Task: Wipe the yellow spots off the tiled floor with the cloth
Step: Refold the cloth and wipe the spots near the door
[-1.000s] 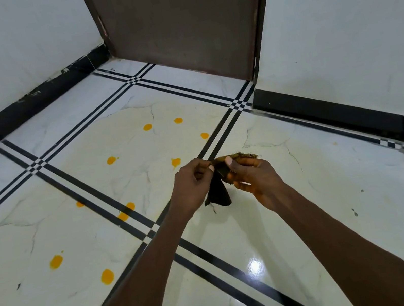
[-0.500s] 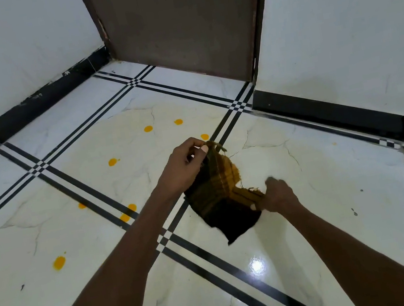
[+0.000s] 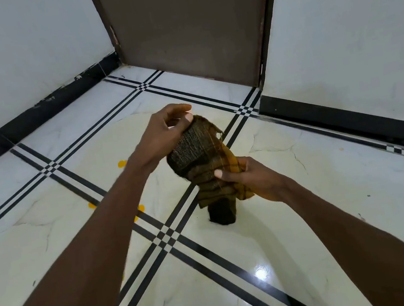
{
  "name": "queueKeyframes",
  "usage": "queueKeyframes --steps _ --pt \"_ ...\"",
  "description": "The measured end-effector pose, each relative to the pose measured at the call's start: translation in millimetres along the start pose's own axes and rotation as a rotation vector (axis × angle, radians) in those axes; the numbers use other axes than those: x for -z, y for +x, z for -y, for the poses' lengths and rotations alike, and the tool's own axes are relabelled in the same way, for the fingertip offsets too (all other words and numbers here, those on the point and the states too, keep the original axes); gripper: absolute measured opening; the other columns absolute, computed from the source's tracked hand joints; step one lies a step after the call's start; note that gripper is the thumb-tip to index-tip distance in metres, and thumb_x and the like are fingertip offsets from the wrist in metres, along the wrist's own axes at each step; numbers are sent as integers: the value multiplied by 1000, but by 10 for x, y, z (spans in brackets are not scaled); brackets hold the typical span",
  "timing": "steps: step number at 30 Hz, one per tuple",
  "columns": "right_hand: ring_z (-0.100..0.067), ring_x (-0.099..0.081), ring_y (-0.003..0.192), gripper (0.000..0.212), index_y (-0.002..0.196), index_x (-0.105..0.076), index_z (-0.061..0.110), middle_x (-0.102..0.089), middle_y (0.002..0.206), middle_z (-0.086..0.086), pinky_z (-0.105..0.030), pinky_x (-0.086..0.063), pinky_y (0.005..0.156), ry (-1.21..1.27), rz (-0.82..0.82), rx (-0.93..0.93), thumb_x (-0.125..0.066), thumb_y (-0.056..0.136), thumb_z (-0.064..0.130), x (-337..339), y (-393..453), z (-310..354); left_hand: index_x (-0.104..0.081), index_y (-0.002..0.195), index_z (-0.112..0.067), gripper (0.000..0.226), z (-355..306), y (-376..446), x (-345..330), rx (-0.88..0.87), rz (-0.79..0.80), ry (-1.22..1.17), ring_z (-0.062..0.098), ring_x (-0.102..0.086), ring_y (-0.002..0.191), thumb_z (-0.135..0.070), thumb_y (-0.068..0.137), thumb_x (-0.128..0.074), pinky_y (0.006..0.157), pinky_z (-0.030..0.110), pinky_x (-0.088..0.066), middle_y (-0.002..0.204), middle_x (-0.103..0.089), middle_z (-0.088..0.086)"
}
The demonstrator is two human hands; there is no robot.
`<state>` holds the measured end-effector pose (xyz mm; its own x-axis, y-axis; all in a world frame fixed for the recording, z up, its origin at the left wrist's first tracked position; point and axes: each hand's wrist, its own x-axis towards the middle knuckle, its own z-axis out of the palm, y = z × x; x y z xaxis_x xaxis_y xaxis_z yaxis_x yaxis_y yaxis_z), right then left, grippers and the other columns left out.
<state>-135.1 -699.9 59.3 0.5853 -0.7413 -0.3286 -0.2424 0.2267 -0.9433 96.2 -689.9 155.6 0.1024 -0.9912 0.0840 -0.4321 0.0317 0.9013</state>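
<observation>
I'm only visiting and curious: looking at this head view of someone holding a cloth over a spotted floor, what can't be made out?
- Yellow spots: the left forearm crosses some, so their count is unknown.
- Floor beneath the cloth: covered by cloth and both hands.
- Left hand: its grip on the cloth's top edge is unclear, fingertips behind the fabric.
- Right hand: palm side hidden by bunched cloth.
- Door: top cut off by the frame edge.

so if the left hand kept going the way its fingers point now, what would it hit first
Its fingers point up and right, past the cloth's top edge. The left hand would probably meet the brown door first, though depth is hard to judge in this view.
</observation>
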Motion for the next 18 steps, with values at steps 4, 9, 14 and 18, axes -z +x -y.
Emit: queueKeyframes --steps 4,9,14,18 --pt "-27 -76 103 29 128 -67 21 -78 118 -13 -38 -60 78 202 -24 -14 -65 102 33 -126 5 59 -69 120 -15 22 441 -210 -200 56 -238 37 8 -62 104 -25 102 -60 97 26 -49 116 -70 -2" --pt "-29 -77 109 30 136 -62 17 -79 119 -11 -46 -64 87 529 -90 -98 -58 107 21 -241 -2 96 -65 90 -19 31 1035 -681 -559 507 -263 -163 32 -72 103 -45 103 -54 97 48 -57 96 -75 8" --pt "-32 -75 113 30 137 -61 18 -77 123 -14 -47 -63 89 586 -58 -133 -56 107 19 -196 -51 146 -65 131 -11 64 947 -781 -843 707 -44 -417 26 -65 121 -62 103 -36 101 40 -51 131 -69 11" --pt "-30 -79 102 24 128 -66 13 -79 116 -15 -42 -66 79 516 -69 -178 -58 106 16 -135 -90 188 -62 136 -12 58 879 -739 -839 664 -98 -644 20 -66 119 -56 101 -50 110 42 -51 127 -71 3"
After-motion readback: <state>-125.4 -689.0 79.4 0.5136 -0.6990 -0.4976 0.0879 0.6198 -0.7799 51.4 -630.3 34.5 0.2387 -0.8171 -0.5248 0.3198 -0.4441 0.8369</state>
